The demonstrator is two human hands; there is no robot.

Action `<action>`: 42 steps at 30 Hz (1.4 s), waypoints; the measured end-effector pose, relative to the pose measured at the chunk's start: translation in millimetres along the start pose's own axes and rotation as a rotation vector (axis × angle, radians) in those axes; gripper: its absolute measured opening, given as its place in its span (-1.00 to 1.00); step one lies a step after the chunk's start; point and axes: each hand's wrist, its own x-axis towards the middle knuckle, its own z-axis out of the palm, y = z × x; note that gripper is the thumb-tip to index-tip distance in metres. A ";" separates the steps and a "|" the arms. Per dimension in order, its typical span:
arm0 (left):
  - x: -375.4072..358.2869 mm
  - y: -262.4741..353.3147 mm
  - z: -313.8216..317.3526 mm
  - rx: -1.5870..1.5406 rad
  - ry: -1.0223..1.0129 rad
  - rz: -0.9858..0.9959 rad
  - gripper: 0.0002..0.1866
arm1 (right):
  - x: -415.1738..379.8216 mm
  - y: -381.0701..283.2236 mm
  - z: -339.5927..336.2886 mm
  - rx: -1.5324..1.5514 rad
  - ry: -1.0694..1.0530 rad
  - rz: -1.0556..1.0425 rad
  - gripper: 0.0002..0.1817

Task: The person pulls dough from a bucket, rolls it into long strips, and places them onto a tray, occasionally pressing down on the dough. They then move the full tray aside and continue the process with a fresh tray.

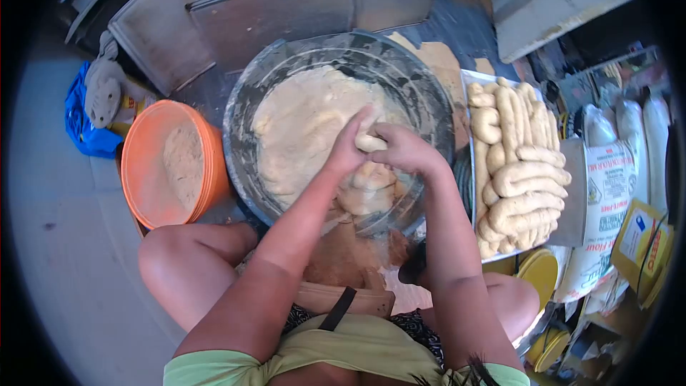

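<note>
A large dark basin [239, 111] stands in front of me with a wide mass of pale dough [300, 118] inside. Above its right part, my left hand [349, 144] and my right hand [400, 148] meet around a small lump of dough [370, 143]. The fingers of both hands are closed on this lump, which shows between them. Below the hands, more dough [368, 196] lies in the basin near its front edge. To the right, a tray [473, 207] holds several long rolls of shaped dough [525, 186], some of them bent over.
An orange bucket [131, 171] with brownish powder stands at the left. Metal trays [275, 25] lean behind the basin. A printed flour sack [607, 193], a yellow container [643, 246] and a yellow lid [537, 275] are at the right. A blue bag [82, 118] lies at the far left.
</note>
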 end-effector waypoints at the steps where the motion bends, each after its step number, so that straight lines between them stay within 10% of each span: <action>1: 6.9 4.2 2.6 -0.006 -0.018 0.013 -0.16 | -8.9 -10.5 -5.9 -0.062 0.031 -0.145 -0.62; 3: 14.3 13.2 -5.9 -0.145 -0.295 -0.399 -0.43 | -38.5 -39.3 -38.5 -0.048 -0.029 -0.209 -0.64; 6: -14.5 9.8 -29.6 0.134 -0.390 -0.351 -0.56 | -85.6 -47.0 -106.6 -0.373 0.203 -0.566 -0.55; 8: -20.2 21.8 -29.3 0.281 -0.439 -0.324 -0.63 | -133.6 -65.5 -155.0 -0.445 0.238 -0.100 -0.51; 19: 53.4 169.4 34.2 -0.146 -0.720 -0.351 -0.50 | -176.7 204.5 -271.7 -0.609 0.686 -0.008 -0.58; 21: 60.4 174.3 25.7 0.635 -0.902 -0.069 -0.45 | -167.6 225.3 -271.4 -0.500 0.702 -0.061 -0.54; 24: 73.8 202.4 14.2 0.878 -0.802 -0.203 -0.56 | -185.9 185.9 -262.2 0.054 0.706 0.132 -0.49; 29: 97.9 222.9 56.1 1.313 -0.148 0.387 -0.72 | -174.1 184.5 -277.7 -0.242 0.495 0.272 -0.44; 31: 110.8 223.4 95.8 1.121 0.072 0.796 -0.70 | -166.7 152.7 -270.3 -0.185 0.680 -0.029 -0.44; 33: 121.9 218.7 144.5 0.809 0.043 1.038 -0.66 | -154.2 110.3 -253.8 0.450 0.749 -0.135 -0.47; 35: 125.8 220.3 190.7 0.595 -0.096 1.172 -0.58 | -124.6 119.9 -251.9 1.131 0.288 -0.243 -0.40; 39: 107.6 188.7 250.5 0.344 -0.076 0.643 -0.69 | -84.9 150.2 -262.7 1.236 0.339 -0.488 -0.42; 42: 96.9 167.9 247.6 0.377 -0.084 0.357 -0.66 | -91.8 176.7 -285.4 1.312 0.755 -0.466 -0.44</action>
